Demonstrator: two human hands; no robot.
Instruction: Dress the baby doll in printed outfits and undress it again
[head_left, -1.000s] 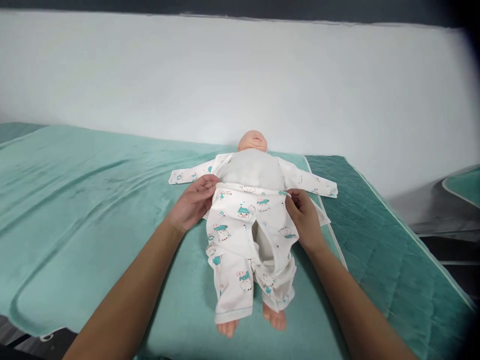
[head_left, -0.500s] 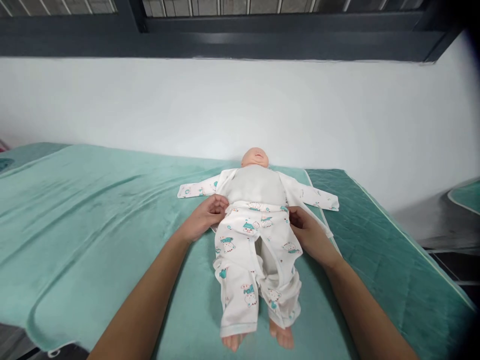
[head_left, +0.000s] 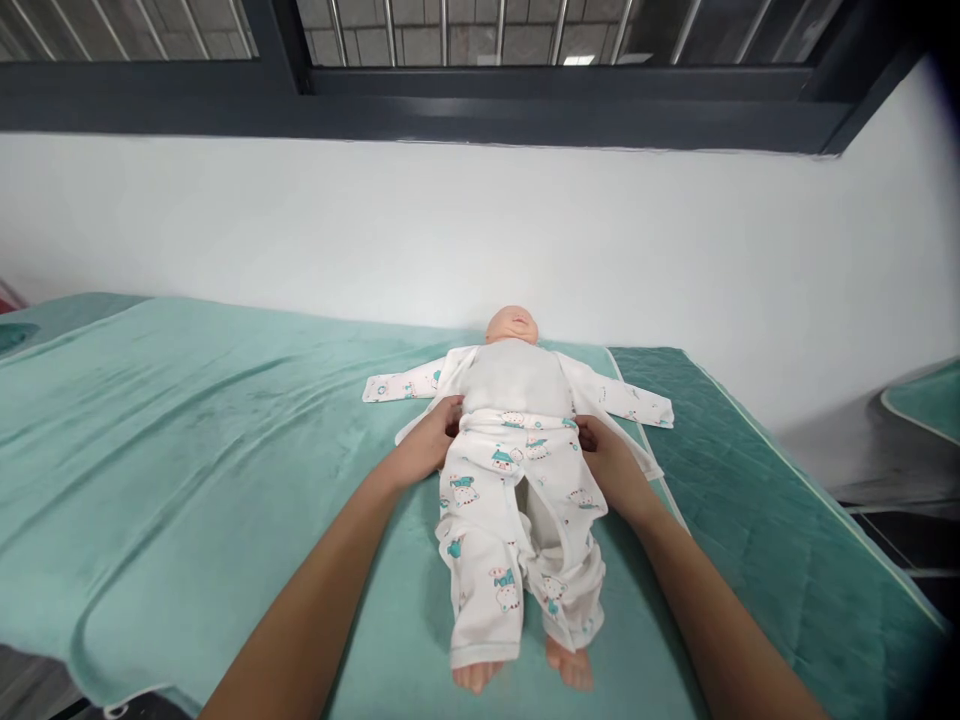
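White printed trousers (head_left: 517,500) on the doll (head_left: 514,372), mid-bed (head_left: 187,450). Left hand (head_left: 433,442) and right hand (head_left: 606,455) have slid up to the waistband, apparently pinching it each side; waistband now higher on the belly.

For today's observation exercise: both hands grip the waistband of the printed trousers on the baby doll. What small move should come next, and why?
Probably ease the waistband a little further up the doll. The left hand and right hand pinch it at either hip, the feet already poke out of the trouser legs, and the top lies open with the grey torso bare.
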